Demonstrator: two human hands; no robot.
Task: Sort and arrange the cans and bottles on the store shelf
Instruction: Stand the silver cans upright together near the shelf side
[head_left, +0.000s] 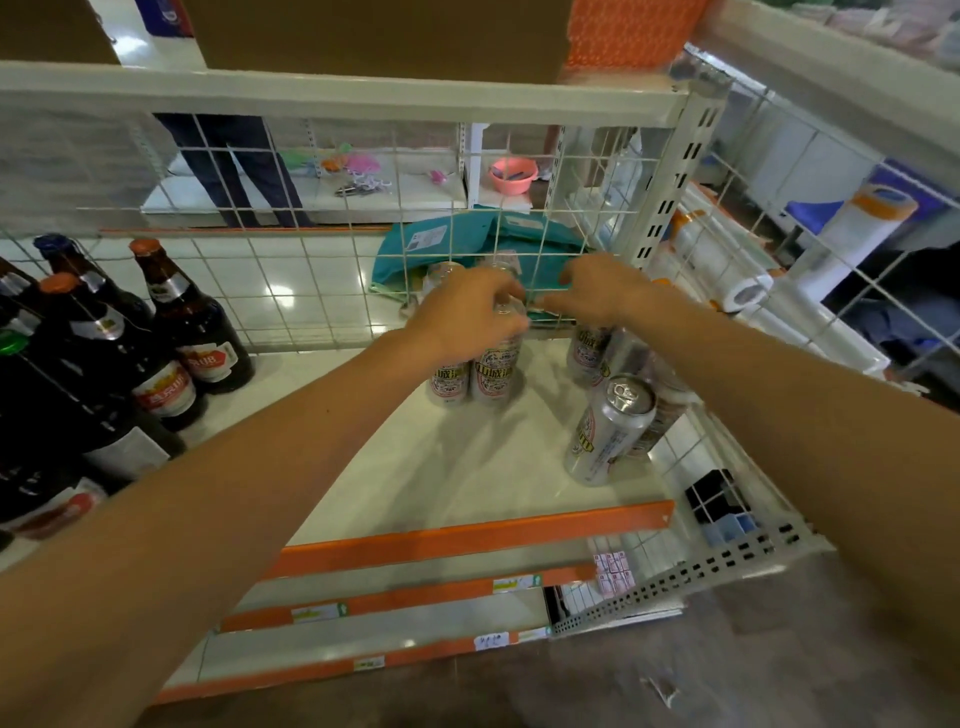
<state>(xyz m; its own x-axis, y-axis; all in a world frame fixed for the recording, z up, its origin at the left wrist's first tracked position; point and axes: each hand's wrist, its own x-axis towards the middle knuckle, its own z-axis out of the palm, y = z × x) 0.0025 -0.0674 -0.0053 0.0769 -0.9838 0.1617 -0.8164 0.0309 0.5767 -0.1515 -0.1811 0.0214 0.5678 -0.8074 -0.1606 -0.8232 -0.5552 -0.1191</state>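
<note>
Nearest, at left edge: dark bottles (171, 364) grouped upright; right of centre, lone can (610, 426) standing apart on shelf (467, 467). Farther, mid-frame: left hand (467, 312) gripping top of one of two paired cans (470, 374); right hand (597, 291) loosely spread, holding nothing, over another can (589, 353) by wire mesh (311, 291). Judged step: lining cans along back; next, bringing lone can snug beside pair, kept upright.
</note>
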